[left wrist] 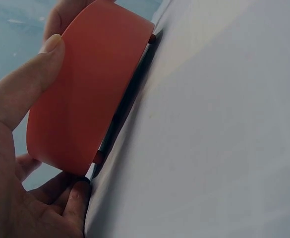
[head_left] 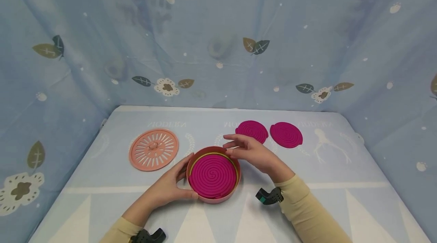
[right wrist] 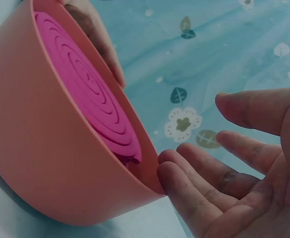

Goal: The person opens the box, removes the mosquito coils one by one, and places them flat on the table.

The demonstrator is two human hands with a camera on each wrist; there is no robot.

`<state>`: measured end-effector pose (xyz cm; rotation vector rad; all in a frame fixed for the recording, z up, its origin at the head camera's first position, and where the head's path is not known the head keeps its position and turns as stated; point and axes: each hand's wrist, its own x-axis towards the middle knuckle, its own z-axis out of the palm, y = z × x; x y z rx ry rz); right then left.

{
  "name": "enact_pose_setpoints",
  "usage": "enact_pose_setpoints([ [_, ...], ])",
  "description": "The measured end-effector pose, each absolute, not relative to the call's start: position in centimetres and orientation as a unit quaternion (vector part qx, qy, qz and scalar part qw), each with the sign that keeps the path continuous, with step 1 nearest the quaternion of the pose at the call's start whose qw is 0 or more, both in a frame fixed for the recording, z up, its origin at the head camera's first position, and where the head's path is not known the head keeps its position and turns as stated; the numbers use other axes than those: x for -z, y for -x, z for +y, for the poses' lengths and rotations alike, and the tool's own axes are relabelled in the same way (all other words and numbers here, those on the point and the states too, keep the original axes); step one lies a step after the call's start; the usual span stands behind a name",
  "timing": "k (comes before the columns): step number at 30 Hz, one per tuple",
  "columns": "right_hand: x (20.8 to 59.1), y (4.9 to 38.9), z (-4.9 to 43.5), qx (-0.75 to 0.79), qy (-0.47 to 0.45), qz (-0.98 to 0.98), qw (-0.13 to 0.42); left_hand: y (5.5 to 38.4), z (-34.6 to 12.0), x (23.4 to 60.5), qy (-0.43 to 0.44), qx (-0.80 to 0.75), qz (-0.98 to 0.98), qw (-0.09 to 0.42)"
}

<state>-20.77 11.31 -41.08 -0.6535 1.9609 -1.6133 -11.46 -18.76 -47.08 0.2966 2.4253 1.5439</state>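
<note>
A round coral-orange mosquito coil box (head_left: 214, 200) stands on the table with small feet under it, as the left wrist view shows. Inside it lies a magenta spiral mosquito coil (head_left: 212, 176), with a yellow rim showing around its edge. My left hand (head_left: 167, 188) grips the box from its left side, thumb at the front and fingers around the back. At the box's far right rim is my right hand (head_left: 250, 154), fingers extended and fingertips at the edge, pinching nothing. The right wrist view shows the coil (right wrist: 87, 79) below the box's rim.
A slotted coral-orange lid (head_left: 153, 149) lies left of the box. Two more magenta coils, one (head_left: 254, 130) partly behind my right hand and another (head_left: 286, 135) farther right, lie near the table's back. A patterned blue curtain (head_left: 218, 38) surrounds the table.
</note>
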Motion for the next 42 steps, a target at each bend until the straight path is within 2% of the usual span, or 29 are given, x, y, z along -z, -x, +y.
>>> enact_pose_setpoints([
  [9,41.4,20.0,10.9,0.558,0.232,0.752,0.262,11.5,-18.6,47.4,-0.109,-0.530,0.831,0.126],
  [19,41.2,19.7,10.5,0.528,0.275,0.760,0.260,11.5,-19.0,47.4,-0.119,-0.532,0.830,0.115],
  [42,41.2,20.0,10.2,0.571,0.260,0.735,0.256,11.7,-19.1,47.7,-0.131,-0.545,0.820,0.113],
])
